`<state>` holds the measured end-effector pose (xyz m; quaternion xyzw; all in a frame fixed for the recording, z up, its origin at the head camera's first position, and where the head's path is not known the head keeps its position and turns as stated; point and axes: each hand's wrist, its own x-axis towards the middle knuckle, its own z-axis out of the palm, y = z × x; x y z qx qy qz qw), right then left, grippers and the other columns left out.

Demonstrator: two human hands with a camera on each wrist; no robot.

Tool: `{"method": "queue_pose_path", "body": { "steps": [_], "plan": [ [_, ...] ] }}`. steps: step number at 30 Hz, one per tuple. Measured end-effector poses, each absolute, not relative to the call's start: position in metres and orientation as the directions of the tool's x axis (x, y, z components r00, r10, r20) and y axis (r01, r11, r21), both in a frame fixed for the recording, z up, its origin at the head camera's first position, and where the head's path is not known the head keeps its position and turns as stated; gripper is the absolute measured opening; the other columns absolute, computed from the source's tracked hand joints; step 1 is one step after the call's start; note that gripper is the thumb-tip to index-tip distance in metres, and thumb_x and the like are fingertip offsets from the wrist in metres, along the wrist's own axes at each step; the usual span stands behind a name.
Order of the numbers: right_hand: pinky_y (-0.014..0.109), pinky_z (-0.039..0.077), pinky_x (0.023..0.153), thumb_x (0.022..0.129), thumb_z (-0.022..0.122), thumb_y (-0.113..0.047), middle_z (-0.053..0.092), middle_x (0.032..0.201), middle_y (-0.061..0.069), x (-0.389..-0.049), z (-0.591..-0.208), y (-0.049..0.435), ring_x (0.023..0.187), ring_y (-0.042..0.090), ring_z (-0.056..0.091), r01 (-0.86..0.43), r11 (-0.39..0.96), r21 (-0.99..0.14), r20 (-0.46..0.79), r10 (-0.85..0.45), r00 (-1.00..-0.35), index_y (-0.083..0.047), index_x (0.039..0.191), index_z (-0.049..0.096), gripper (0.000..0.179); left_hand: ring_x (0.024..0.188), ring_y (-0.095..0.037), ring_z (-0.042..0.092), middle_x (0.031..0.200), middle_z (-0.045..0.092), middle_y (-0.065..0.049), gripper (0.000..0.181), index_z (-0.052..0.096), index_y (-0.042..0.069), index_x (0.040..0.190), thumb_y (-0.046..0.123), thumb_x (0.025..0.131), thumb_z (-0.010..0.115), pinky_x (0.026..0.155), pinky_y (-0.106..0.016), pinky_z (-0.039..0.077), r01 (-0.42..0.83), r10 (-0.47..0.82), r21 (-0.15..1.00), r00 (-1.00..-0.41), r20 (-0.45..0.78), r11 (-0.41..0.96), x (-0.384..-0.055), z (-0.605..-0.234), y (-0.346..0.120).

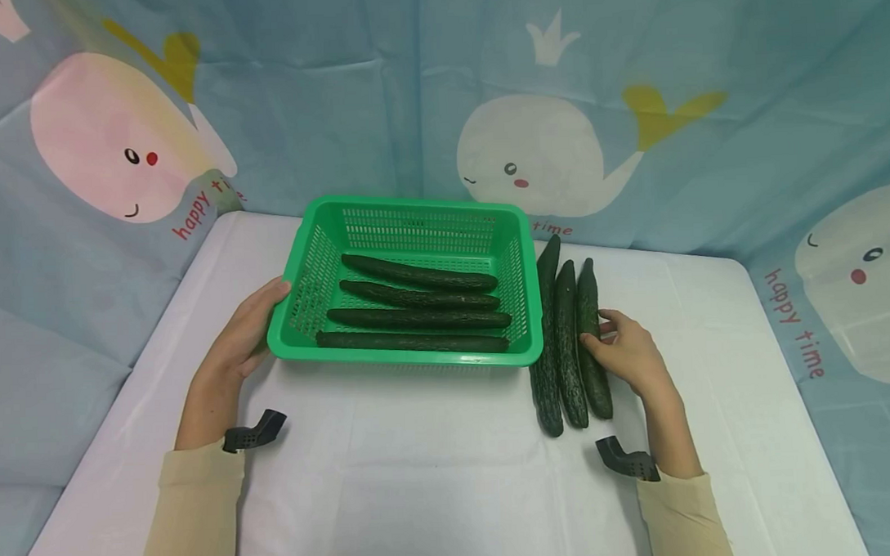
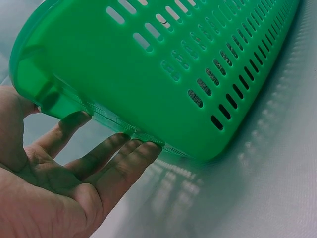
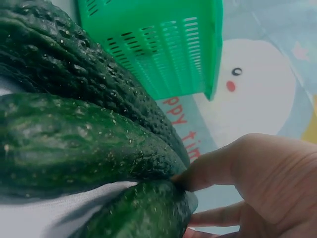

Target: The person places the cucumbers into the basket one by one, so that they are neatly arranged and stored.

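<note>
Left hand point(image 1: 244, 330) at left end of green basket point(image 1: 404, 358), grip pinching its rim, thumb at the edge and fingers against the outer wall. Right hand point(image 1: 633, 349) has its grip pinching the rightmost cucumber point(image 1: 588, 310), thumb one side, fingers other side; it lies on white counter point(image 1: 422, 475), right of basket, beside two more cucumbers point(image 1: 568, 347), all three roughly parallel. Four cucumbers point(image 1: 420, 318) lie inside basket, lengthwise, one behind another.
</note>
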<state>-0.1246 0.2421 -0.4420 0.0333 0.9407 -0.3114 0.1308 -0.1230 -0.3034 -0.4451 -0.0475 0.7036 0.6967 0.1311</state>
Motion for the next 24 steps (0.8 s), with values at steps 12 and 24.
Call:
{"method": "queue_pose_path", "body": {
  "steps": [12, 24],
  "plan": [
    [0.058, 0.057, 0.083, 0.107, 0.055, -0.023, 0.055, 0.145, 0.035, -0.1227, -0.4378, 0.2388, 0.118, 0.046, 0.063, 0.038, 0.846, -0.532, -0.203, -0.083, -0.976, -0.002, 0.165, 0.031, 0.067, 0.117, 0.003, 0.068, 0.147, 0.052, -0.002, 0.079, 0.018, 0.008, 0.17, 0.052, 0.111, 0.047, 0.095, -0.017, 0.061, -0.256, 0.102, 0.966, -0.961, -0.257, 0.025, -0.1248, -0.4462, -0.3034],
    [0.044, 0.054, 0.066, 0.105, 0.061, -0.032, 0.061, 0.118, 0.032, -0.1226, -0.4373, 0.2369, 0.093, 0.038, 0.063, 0.037, 0.89, -0.455, -0.195, -0.059, -0.979, 0.002, 0.164, 0.03, 0.074, 0.118, 0.005, 0.066, 0.158, 0.043, -0.014, 0.08, 0.018, 0.009, 0.17, 0.054, 0.111, 0.048, 0.096, -0.016, 0.06, -0.26, 0.094, 0.965, -0.961, -0.261, 0.027, -0.1248, -0.4464, -0.3035]
  ]
}}
